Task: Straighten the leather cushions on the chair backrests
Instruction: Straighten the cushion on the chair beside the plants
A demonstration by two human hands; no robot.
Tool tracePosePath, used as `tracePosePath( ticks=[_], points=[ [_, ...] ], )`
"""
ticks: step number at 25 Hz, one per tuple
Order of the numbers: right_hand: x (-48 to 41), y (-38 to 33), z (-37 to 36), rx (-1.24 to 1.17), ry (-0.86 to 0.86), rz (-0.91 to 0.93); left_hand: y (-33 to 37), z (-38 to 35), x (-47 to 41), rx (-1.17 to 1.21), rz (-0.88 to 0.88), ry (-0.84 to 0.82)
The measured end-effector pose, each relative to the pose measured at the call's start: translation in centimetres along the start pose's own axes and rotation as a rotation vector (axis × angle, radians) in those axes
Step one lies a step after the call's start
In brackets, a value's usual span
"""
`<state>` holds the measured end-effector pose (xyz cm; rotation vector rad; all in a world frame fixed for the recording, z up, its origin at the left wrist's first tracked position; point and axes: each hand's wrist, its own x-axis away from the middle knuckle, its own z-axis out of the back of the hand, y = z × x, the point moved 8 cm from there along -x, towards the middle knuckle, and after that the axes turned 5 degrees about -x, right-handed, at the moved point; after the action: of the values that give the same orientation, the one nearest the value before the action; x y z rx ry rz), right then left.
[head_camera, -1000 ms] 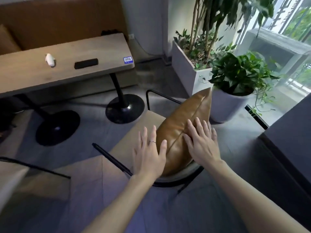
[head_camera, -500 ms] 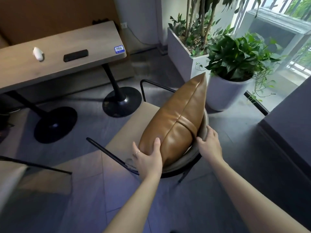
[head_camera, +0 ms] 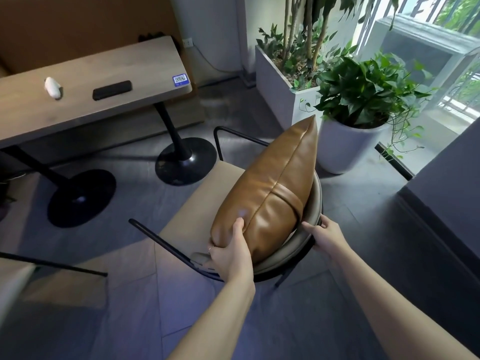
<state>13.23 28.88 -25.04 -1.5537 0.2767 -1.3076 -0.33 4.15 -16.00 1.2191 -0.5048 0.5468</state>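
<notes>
A brown leather cushion (head_camera: pixel 272 188) with a centre seam and a strap stands on edge on a beige chair seat (head_camera: pixel 205 201), leaning against the curved grey backrest (head_camera: pixel 293 253). My left hand (head_camera: pixel 231 253) grips the cushion's near lower corner, thumb pressed into the leather. My right hand (head_camera: pixel 324 235) holds the backrest rim on the cushion's right side, fingers curled over the edge. The chair has thin black metal arms (head_camera: pixel 161 240).
A wooden table (head_camera: pixel 85 97) on black pedestal bases stands at the left, bearing a black device (head_camera: pixel 112 90) and a white object (head_camera: pixel 52 87). A round white plant pot (head_camera: pixel 345 149) and a rectangular planter (head_camera: pixel 275 89) sit beyond the chair. A second chair's edge (head_camera: pixel 15 281) shows at lower left.
Both hands went from lying flat on top of the cushion to its sides: the left now grips the near corner, the right holds the backrest. The cushion stands more upright.
</notes>
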Motion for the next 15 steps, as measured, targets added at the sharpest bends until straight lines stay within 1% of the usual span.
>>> tracePosePath(
  ticks=[8,11,15],
  points=[
    [0.4,0.0,-1.9,-0.100,-0.025,0.031,1.0,0.8,-2.1,0.014,0.006,-0.025],
    [0.3,0.0,-3.5,-0.061,-0.031,0.043,2.4,1.5,-3.4,0.055,-0.032,-0.035],
    [-0.3,-0.7,-6.0,-0.032,-0.047,0.061,4.2,2.2,-5.8,0.076,-0.020,-0.071]
  ],
)
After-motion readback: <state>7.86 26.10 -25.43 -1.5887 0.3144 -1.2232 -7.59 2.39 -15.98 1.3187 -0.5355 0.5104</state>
